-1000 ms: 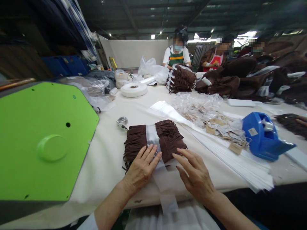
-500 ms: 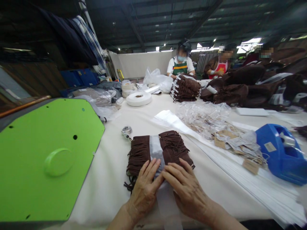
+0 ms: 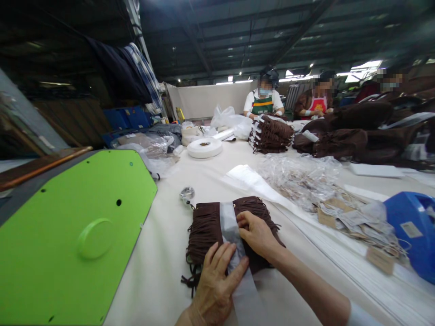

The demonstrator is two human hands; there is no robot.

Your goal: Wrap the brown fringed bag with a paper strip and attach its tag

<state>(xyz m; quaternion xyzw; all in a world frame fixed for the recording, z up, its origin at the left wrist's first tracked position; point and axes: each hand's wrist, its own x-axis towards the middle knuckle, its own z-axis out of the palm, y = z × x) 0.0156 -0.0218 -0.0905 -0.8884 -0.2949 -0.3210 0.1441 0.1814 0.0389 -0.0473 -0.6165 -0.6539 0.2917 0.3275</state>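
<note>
Bag (image 3: 205,231), long axis left-to-right, white strip (image 3: 249,296) crosswise, left fingers (image 3: 221,254) outspread, right fingers (image 3: 245,218) curled, grip unclear.

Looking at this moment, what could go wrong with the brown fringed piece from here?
The pale strip could slip askew: the left hand presses on it, but its near end runs past the piece.

Loose strands of the brown fringed piece might get trapped under the strip, with the right hand working at its edge.

The clear-wrapped attachment sticks out beyond the far left corner and might snag if the piece is turned.
</note>
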